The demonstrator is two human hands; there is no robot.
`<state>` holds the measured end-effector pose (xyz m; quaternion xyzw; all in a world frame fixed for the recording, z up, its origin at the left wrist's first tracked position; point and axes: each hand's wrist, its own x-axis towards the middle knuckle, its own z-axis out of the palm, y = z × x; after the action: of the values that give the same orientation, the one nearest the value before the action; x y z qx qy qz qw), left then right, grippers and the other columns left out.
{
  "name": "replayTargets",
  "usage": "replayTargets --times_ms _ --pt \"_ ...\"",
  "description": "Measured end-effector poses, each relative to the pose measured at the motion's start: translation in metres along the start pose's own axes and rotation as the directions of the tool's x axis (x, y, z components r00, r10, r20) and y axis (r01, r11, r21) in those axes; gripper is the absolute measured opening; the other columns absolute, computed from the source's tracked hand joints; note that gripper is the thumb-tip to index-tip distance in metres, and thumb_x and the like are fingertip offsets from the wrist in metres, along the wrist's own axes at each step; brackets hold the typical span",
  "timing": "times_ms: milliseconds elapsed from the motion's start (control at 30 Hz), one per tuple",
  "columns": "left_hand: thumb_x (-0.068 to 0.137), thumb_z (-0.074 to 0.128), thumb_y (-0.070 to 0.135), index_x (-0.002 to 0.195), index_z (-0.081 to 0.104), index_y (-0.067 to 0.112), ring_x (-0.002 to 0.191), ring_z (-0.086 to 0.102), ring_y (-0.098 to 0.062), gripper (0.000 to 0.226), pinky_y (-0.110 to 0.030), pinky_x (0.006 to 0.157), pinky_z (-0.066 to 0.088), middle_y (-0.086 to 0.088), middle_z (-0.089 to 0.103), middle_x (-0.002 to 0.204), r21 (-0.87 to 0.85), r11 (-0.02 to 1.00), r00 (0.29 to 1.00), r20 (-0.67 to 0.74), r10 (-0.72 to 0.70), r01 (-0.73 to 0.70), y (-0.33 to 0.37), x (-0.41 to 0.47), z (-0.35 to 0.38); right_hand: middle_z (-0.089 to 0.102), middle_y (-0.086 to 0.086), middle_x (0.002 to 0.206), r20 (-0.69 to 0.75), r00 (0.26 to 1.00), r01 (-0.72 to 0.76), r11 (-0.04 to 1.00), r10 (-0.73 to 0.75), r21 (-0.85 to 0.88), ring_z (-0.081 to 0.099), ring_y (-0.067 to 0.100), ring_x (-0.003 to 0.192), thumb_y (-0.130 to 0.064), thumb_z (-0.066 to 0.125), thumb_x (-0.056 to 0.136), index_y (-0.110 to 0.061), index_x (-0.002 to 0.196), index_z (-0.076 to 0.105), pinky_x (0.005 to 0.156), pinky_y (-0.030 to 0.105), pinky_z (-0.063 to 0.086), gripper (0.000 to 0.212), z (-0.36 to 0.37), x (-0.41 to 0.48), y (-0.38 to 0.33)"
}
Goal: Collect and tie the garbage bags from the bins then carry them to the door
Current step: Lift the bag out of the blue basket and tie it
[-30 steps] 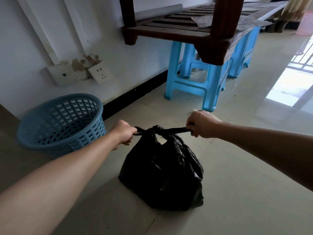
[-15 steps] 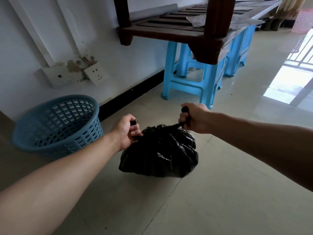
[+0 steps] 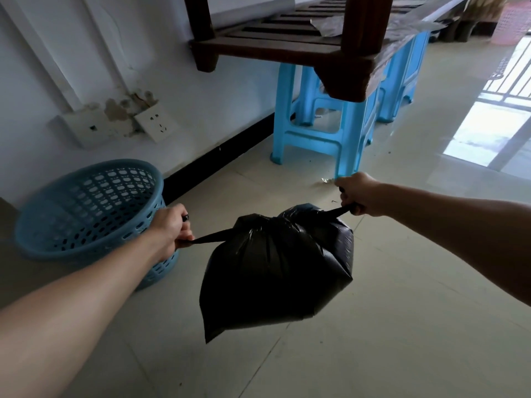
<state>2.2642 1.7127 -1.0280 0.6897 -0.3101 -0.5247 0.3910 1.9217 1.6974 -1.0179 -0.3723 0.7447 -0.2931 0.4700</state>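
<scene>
Left hand point(image 3: 172, 228) is curled tight round one twisted tail point(image 3: 212, 237) of the black garbage bag point(image 3: 275, 268) and pulls it toward the left. It is just in front of the blue perforated bin point(image 3: 89, 208), which stands against the wall on the near left. Between the two hands the bag hangs bulging, its neck gathered into a knot point(image 3: 296, 211) at the top. It appears to be off the tiled floor point(image 3: 402, 326), though its lowest corner may be brushing it. Further right, the other tail point(image 3: 339, 211) runs taut up into the right hand point(image 3: 359, 193). That hand is fisted round it, a little farther off and higher than the left, near the foot of the blue plastic stools point(image 3: 324, 122).

The step in hand looks like cinching the knot. To do it well, both tails should be drawn apart evenly and in one line, so the knot seats down on the neck rather than sliding to one side. Thin plastic stretches and can tear, so a firm, steady pull is better than a jerk. A second half-knot would likely be wise before the bag is carried to the door.
</scene>
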Motion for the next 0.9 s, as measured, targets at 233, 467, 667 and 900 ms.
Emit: replayTargets --times_ms 233,467,667,900 --pt "0.094 0.038 0.006 0.07 0.039 0.013 0.045 0.037 -0.019 0.026 -0.03 0.059 0.045 -0.007 0.039 0.056 0.184 0.982 0.978 0.189 -0.082 0.047 -0.03 -0.006 0.009 0.042 0.001 0.055 0.098 0.995 -0.009 0.989 -0.006 0.145 0.043 0.014 0.043 -0.027 0.051 0.098 -0.018 0.067 0.039 0.043 0.02 0.03 0.034 0.019 -0.011 0.005" --pt "0.097 0.043 0.013 0.083 0.046 0.012 0.071 0.063 -0.029 0.014 -0.039 0.075 0.045 -0.015 0.068 0.076 0.348 0.935 0.984 0.177 0.002 -0.064 -0.028 -0.005 0.012 0.061 0.002 0.101 0.08 0.988 0.128 0.989 -0.134 0.072 0.06 0.016 0.085 -0.046 0.075 0.078 -0.02 0.112 0.054 0.076 0.036 0.056 0.047 0.059 -0.015 0.019" --pt "0.101 0.038 0.015 0.087 0.042 0.01 0.072 0.064 -0.031 0.015 -0.042 0.066 0.055 -0.019 0.064 0.079 0.266 0.963 0.98 0.2 -0.014 -0.04 -0.016 -0.008 0.008 0.066 0.007 0.081 -0.023 0.998 -0.043 0.931 0.055 0.363 0.063 0.016 0.065 -0.019 0.081 0.075 -0.002 0.099 0.067 0.057 0.026 0.053 0.032 0.091 -0.009 0.055" --pt "0.102 0.037 0.014 0.088 0.042 0.01 0.072 0.065 -0.033 0.016 -0.042 0.068 0.054 -0.02 0.063 0.08 0.076 0.995 0.978 0.207 0.04 -0.057 0.0 -0.007 -0.004 0.062 -0.002 0.113 -0.148 0.853 0.389 0.798 -0.501 -0.461 0.054 0.023 0.11 -0.035 0.063 0.087 -0.017 0.101 0.073 0.089 0.033 0.046 0.025 0.125 -0.011 0.059"
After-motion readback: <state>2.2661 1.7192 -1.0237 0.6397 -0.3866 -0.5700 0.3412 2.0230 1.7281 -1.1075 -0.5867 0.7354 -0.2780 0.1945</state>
